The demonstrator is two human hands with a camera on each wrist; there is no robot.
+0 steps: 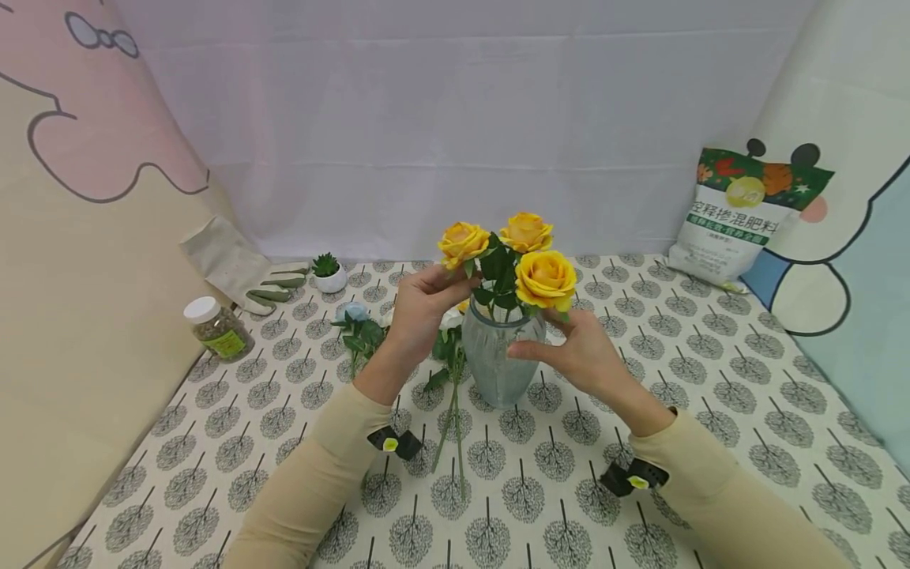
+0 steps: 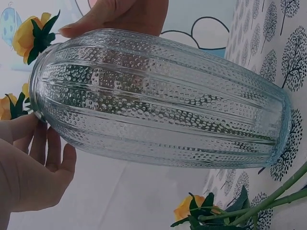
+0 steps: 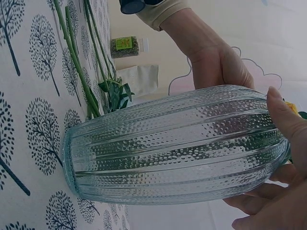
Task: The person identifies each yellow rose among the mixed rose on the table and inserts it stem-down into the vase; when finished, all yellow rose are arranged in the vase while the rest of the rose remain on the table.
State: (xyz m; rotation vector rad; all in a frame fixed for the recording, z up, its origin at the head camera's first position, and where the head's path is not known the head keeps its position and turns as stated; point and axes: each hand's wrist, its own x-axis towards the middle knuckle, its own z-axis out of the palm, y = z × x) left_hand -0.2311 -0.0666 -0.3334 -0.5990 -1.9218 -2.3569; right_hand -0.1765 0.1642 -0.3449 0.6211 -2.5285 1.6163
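A ribbed, pale blue glass vase stands upright on the table in the head view. Three yellow roses rise from its mouth, their stems inside the glass. My left hand is at the rim's left side, thumb and forefinger pinching the left rose just below its bloom; the other fingers curl loosely. My right hand holds the upper right of the vase, its thumb across the glass and its fingers round the far side. Part of the grip is hidden behind the glass.
White and yellow flowers with long green stems lie left of the vase, near a blue flower. Further left are a lidded jar, gloves and a potted succulent. A fertilizer bag leans at the back right.
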